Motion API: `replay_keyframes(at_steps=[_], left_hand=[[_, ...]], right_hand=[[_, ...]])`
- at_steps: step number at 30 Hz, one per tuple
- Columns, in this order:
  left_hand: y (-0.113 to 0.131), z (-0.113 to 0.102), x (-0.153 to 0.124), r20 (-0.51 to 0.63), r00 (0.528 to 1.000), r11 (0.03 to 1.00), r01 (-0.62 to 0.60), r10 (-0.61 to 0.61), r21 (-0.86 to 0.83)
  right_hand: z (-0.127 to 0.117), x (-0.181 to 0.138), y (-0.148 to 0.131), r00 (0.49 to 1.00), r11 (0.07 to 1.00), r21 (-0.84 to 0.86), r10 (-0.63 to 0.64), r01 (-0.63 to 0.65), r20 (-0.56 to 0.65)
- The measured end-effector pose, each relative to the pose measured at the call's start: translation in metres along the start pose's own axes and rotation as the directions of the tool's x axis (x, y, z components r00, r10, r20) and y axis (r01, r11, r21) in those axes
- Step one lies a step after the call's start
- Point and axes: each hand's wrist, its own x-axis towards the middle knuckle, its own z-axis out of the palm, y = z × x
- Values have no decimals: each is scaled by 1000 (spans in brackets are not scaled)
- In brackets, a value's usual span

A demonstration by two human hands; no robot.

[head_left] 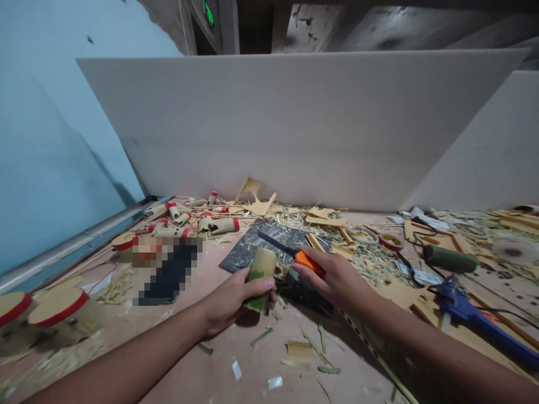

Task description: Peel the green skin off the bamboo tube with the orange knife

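Observation:
My left hand is wrapped round a short piece of bamboo. Most of the bamboo's skin is pared to pale yellow, with green left at the lower end. My right hand grips the orange handle of a knife, its dark blade pointing up and left. The blade lies just beyond the bamboo's top end; I cannot tell whether they touch. Behind both hands is a dark flat board strewn with shavings. A dark object sits partly hidden under my right hand.
Bamboo pieces with red bands lie at the back left, and larger red-rimmed bamboo cups stand nearer. On the right are a blue glue gun, a green bamboo tube and a tape roll. A white panel rises behind.

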Motion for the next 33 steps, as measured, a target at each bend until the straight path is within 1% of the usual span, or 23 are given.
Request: replay_keyframes(at_steps=[3, 5, 7, 9, 12, 15, 17, 20, 22, 25, 27, 29, 31, 33], left_hand=[[-4, 0, 2, -36, 999, 998, -4, 6, 64], [-7, 0, 3, -52, 998, 996, -29, 33, 82], [-9, 1, 3, -55, 997, 994, -48, 53, 93], [-9, 2, 2, -50, 997, 993, -46, 51, 110], [-6, 4, -2, 11, 998, 993, -57, 57, 99], [-2, 6, -6, 82, 995, 998, -64, 64, 2], [-1, 8, -9, 97, 993, 998, -58, 62, -40], [0, 10, -10, 95, 993, 997, -65, 68, -31], [-1, 12, -8, 36, 998, 998, -47, 46, 41], [-2, 13, -6, -87, 995, 981, -29, 46, 192], [-3, 14, -6, -100, 992, 969, -55, 81, 242], [-3, 14, -7, -72, 992, 965, -82, 103, 249], [-2, 13, -8, -40, 995, 968, -80, 93, 238], [0, 12, -8, -16, 998, 973, -53, 58, 224]], right_hand=[[-3, -8, -9, 996, 999, -9, -49, 50, 80], [-3, -10, -13, 987, 996, -32, -73, 79, 142], [-2, -11, -15, 980, 996, -43, -66, 76, 190], [-1, -11, -15, 977, 998, -28, -46, 53, 210], [-2, -11, -18, 970, 999, 33, -43, 37, 239], [-3, -14, -26, 945, 992, 111, -99, 68, 311], [-2, -18, -31, 932, 988, 125, -133, 96, 338], [5, -20, -32, 949, 990, 82, -134, 115, 286], [9, -17, -29, 974, 994, 11, -110, 110, 197], [9, -6, -19, 1000, 987, -162, -13, 13, 6], [4, 1, -13, 996, 974, -219, 33, -50, -81], [-3, 4, -10, 996, 982, -181, 42, -56, -78], [-8, 2, -10, 998, 994, -97, 53, -56, -30], [-11, -3, -13, 997, 997, -32, 72, -71, 26]])
